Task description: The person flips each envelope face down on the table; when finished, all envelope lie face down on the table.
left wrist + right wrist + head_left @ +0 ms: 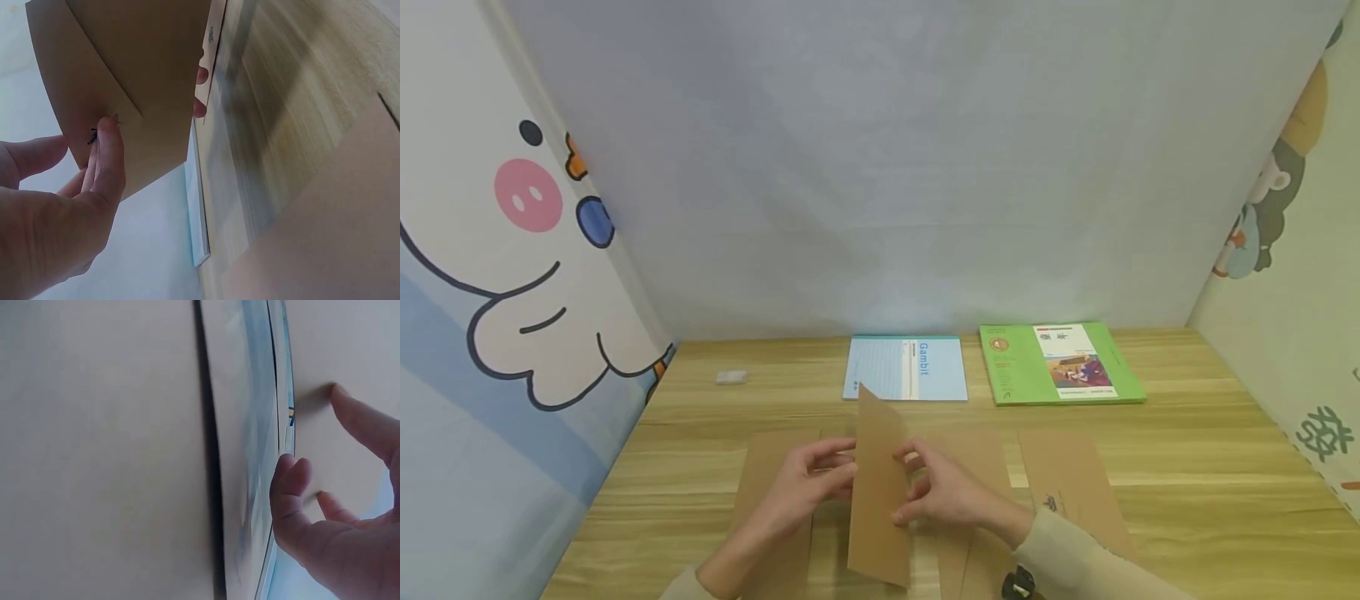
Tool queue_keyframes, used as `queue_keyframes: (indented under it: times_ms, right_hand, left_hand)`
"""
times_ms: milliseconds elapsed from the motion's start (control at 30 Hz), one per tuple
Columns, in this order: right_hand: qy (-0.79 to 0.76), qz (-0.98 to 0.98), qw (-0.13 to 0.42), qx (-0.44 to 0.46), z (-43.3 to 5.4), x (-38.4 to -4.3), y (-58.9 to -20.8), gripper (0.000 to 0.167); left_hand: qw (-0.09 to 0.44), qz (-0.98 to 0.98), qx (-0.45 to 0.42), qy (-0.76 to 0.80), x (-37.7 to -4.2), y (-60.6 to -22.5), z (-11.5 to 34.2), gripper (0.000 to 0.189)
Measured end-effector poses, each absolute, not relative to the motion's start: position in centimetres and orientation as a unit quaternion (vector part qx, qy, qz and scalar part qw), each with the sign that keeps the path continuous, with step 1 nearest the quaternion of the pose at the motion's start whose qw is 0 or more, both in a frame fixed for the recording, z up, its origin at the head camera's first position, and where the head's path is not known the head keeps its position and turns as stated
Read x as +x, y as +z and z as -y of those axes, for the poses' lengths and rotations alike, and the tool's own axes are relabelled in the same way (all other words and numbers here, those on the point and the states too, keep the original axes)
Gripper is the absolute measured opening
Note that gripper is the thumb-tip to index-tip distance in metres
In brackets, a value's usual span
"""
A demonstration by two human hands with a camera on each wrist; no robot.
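Observation:
An upright brown kraft-paper piece (880,492), flat with small dark print on one face, stands between the two hands above the table. My left hand (801,487) touches its left side with fairly straight fingertips; the left hand (69,206) shows one finger against the printed face, beside a diagonal edge. On the opposite side, my right hand (943,492) touches the paper with spread, bent fingertips. The right hand (350,525) has its fingertips against a plain surface. More flat brown kraft-paper pieces lie under the left forearm, beneath the right hand, and at right, where one piece (1075,483) carries a printed mark.
Toward the back lie a light-blue notebook (887,367) lettered "Gambit" and a green-covered book (1022,367) with a picture. A small whitish block (732,377) sits at the back left. Near the right sleeve is a small black object (1018,582). Cloth backdrops border the wooden table (1202,433).

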State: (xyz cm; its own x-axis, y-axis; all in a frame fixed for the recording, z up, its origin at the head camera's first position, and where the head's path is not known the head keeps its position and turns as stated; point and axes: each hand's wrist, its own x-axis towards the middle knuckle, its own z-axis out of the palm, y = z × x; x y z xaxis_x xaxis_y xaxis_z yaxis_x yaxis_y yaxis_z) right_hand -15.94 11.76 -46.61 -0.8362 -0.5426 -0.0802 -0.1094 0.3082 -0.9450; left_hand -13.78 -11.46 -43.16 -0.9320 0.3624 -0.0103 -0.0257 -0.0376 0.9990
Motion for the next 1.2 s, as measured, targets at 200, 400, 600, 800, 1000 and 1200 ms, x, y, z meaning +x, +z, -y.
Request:
queue_keyframes:
  times_ms: [200,400,600,800,1000,1200]
  right_hand:
    - [-0.513,-0.814,0.186,-0.2,-11.8,-15.9,-46.5,0.076]
    - [-0.476,-0.839,0.17,-0.2,-11.7,-15.8,-46.4,0.077]
    - [-0.448,-0.853,0.166,-0.208,-11.7,-15.9,-46.4,0.073]
    - [-0.431,-0.865,0.17,-0.192,-11.6,-16.1,-46.4,0.069]
    - [-0.427,-0.867,0.17,-0.192,-11.6,-16.2,-46.5,0.067]
    - [-0.422,-0.869,0.161,-0.2,-11.5,-16.2,-46.7,0.065]
  left_hand:
    - [0.118,-0.701,0.096,0.696,-13.8,-43.4,11.9,0.044]
    - [0.102,-0.723,0.089,0.677,-13.8,-44.0,12.7,0.044]
    - [0.093,-0.754,0.086,0.644,-13.9,-45.0,13.2,0.042]
    - [0.098,-0.779,0.081,0.614,-13.9,-45.9,13.3,0.044]
    - [0.1,-0.823,0.098,0.551,-14.1,-46.9,13.0,0.05]
    - [0.076,-0.86,0.123,0.49,-14.0,-47.1,12.8,0.05]
